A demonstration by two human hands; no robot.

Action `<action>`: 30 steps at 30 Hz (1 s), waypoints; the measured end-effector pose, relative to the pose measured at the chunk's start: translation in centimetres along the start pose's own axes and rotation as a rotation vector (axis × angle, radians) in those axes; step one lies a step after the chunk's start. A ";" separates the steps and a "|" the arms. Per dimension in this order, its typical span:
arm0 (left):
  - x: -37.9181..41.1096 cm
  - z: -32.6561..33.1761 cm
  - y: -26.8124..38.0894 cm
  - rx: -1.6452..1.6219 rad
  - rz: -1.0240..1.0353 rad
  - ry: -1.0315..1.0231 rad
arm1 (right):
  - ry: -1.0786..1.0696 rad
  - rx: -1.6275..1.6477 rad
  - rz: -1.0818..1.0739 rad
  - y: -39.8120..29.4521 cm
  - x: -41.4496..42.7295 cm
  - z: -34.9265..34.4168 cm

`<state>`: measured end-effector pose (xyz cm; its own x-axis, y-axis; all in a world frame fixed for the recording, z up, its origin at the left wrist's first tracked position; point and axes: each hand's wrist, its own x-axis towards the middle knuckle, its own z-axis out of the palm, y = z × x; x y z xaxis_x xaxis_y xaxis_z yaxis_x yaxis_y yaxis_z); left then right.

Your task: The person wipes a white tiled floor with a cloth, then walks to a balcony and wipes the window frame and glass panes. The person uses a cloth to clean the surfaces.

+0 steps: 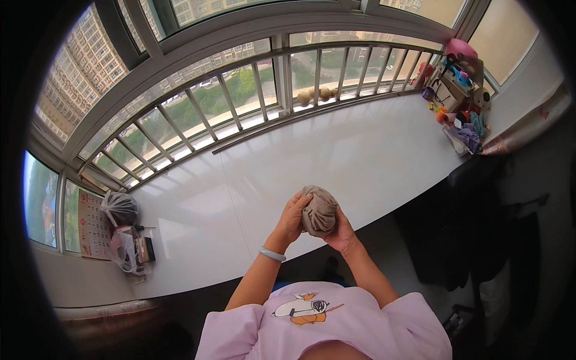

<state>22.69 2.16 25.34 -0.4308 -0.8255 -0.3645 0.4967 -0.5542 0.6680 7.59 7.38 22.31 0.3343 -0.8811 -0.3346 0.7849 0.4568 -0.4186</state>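
Observation:
A balled-up bundle of grey-brown cloth (319,211) is held between both hands above the front edge of a glossy white tabletop (279,171). My left hand (291,218) grips the bundle's left side, its thumb lying on the upper left of the cloth, and a pale bangle circles that wrist. From the lower right, my right hand (343,234) supports the bundle, with its fingers partly hidden behind the fabric. Folds gather across the cloth, and what lies inside it, if anything, cannot be seen.
Metal railings (234,103) and windows line the far edge. Toys, a box and cloths (468,135) crowd the right end. At the left end stand a tied plastic bag (121,208), a calendar (93,225) and small boxes (145,249). Dark furniture stands at lower right.

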 end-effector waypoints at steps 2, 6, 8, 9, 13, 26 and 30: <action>1.4 0.8 -1.2 0.117 0.151 0.013 | -0.032 -0.001 0.026 -3.0 -0.9 -0.2; 3.3 4.5 -2.1 0.283 0.256 0.023 | 0.027 0.021 -0.062 -8.0 -2.4 -2.4; 3.4 6.7 -3.0 0.249 0.224 0.077 | 0.060 0.029 -0.083 -9.8 -3.4 -2.8; 3.6 7.7 -3.2 0.236 0.211 0.102 | 0.073 0.033 -0.098 -10.6 -3.6 -3.0; 5.0 9.2 -4.7 0.117 0.118 0.047 | 0.069 0.077 -0.121 -12.2 -3.7 -4.5; 10.5 14.0 -4.3 -0.041 0.177 -0.099 | 0.085 -0.002 -0.219 -17.1 -2.7 -5.2; 11.9 14.2 -3.5 0.152 0.245 -0.039 | -0.093 0.086 -0.047 -18.1 -2.3 -4.0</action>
<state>5.12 -4.15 27.86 -0.3425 -0.9263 -0.1572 0.4721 -0.3143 0.8236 -9.45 1.60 27.30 0.3395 -0.9108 -0.2349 0.8417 0.4056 -0.3564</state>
